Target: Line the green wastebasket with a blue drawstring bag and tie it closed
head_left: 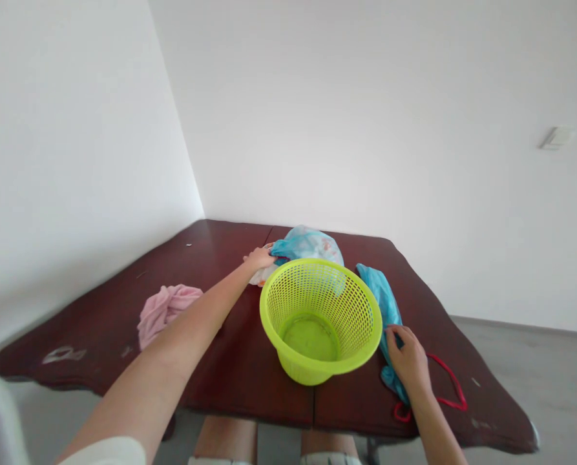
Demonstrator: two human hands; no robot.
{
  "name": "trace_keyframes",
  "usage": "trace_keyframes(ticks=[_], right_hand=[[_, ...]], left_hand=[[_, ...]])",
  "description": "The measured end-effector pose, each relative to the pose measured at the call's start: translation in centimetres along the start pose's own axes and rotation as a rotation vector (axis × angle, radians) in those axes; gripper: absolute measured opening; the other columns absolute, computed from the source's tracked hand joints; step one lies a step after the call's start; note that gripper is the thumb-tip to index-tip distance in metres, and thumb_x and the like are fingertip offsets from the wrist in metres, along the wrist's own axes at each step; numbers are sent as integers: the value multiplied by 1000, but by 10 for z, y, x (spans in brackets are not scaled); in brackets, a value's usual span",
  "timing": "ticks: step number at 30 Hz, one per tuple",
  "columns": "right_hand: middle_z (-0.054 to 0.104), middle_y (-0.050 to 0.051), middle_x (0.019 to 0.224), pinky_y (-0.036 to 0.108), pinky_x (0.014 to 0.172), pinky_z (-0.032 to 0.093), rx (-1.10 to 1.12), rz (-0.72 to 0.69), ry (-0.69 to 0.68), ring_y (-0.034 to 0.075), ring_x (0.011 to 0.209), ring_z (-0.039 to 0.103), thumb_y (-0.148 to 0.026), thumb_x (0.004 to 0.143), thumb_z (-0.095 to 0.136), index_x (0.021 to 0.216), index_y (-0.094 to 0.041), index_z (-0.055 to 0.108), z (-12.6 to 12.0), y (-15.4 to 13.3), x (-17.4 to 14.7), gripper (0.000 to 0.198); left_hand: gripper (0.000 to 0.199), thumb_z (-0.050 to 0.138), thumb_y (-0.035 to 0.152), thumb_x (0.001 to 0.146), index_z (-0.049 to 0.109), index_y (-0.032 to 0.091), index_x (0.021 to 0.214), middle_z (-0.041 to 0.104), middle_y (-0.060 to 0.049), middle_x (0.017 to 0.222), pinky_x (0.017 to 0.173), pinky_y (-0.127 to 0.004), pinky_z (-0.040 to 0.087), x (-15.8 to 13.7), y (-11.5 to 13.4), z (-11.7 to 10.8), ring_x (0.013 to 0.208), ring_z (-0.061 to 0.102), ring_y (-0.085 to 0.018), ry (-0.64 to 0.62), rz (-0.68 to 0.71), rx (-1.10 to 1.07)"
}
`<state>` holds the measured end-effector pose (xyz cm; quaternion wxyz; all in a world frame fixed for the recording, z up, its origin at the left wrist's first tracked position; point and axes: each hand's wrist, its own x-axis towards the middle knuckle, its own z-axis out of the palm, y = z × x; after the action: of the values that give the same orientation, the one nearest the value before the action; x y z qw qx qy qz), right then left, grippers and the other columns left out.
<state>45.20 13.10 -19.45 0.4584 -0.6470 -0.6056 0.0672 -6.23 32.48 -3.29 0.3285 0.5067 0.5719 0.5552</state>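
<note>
At the back of the table, my left hand (260, 258) is closed on the gathered end of a filled translucent blue plastic bag (310, 244). Whitish and orange contents show through its film, and a white and orange bundle (262, 276) lies under that hand. My right hand (408, 357) has its fingers bent together at the edge of a flattened blue drawstring bag (381, 290), right of the basket. A red drawstring (455, 387) trails from this second bag. Between both hands stands a lime-green perforated plastic basket (312, 368), upright, with nothing visible inside.
A crumpled pink cloth (167, 310) lies on the dark red-brown wooden table (254, 361), left of my left forearm. White walls (366, 129) border the table at the back and left. The person's legs (227, 439) are under the front edge.
</note>
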Motion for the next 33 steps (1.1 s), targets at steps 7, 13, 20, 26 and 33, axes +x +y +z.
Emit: trace_keyframes(ticks=[7, 13, 20, 26, 33], right_hand=[[89, 12, 118, 54, 109, 63, 18, -1, 11, 37, 115, 83, -66, 108, 62, 107, -28, 87, 0, -6, 0, 45], [90, 15, 121, 60, 120, 57, -37, -94, 154, 38, 116, 83, -64, 113, 58, 108, -26, 85, -10, -22, -4, 47], [90, 14, 125, 65, 133, 48, -29, -223, 216, 38, 121, 82, -63, 121, 51, 117, -25, 86, -58, -89, 60, 51], [90, 11, 109, 47, 96, 68, 574, -201, -144, 31, 101, 84, -79, 112, 74, 113, -26, 84, -44, -185, 158, 55], [89, 7, 105, 42, 96, 68, 687, -260, -453, 25, 98, 80, -85, 105, 80, 105, -25, 88, 45, -240, 217, 61]], left_hand=[[27, 107, 29, 71, 81, 24, 76, 77, -16, 110, 117, -50, 56, 7, 49, 12, 139, 69, -48, -75, 83, 185], [12, 91, 34, 95, 89, 22, 94, 83, -9, 93, 80, -36, 55, 8, 92, 47, 90, 72, -28, -312, 85, 22], [28, 99, 47, 97, 88, 21, 99, 73, -5, 79, 62, -31, 42, -3, 112, 74, 64, 57, -15, -507, 46, -200], [55, 105, 68, 85, 79, 22, 101, 49, 6, 63, 57, -29, 32, -7, 88, 75, 55, 41, -11, -495, 35, -354], [61, 111, 66, 77, 78, 28, 111, 68, 0, 76, 63, -32, 46, -11, 59, 95, 68, 65, -19, -489, 71, -394]])
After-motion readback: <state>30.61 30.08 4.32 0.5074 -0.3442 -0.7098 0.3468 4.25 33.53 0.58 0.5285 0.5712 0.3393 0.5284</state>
